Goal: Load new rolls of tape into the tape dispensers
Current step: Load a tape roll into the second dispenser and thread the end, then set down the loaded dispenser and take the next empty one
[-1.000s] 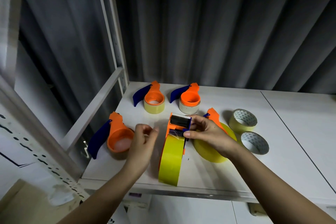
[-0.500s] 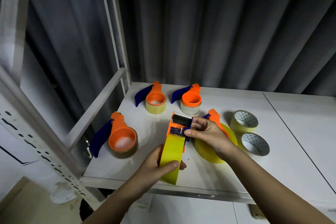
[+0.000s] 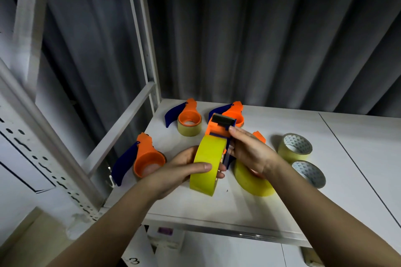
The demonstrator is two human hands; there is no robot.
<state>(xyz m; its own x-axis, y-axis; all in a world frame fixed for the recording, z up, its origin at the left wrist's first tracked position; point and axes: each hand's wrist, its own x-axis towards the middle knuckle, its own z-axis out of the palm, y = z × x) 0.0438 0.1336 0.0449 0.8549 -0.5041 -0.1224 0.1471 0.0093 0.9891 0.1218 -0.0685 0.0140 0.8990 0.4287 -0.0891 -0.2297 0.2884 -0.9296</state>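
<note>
Thick yellow roll (image 3: pixel 207 163) seemingly seated in orange dispenser (image 3: pixel 219 128).

Looks like a stockroom or packing area: white metal shelving (image 3: pixel 217 208) with slotted uprights (image 3: pixel 149 50), corrugated grey sheet-metal wall (image 3: pixel 271 45) behind it, and several orange tape dispensers (image 3: pixel 188 117) plus spare tape rolls (image 3: pixel 295 147) laid out.
</note>
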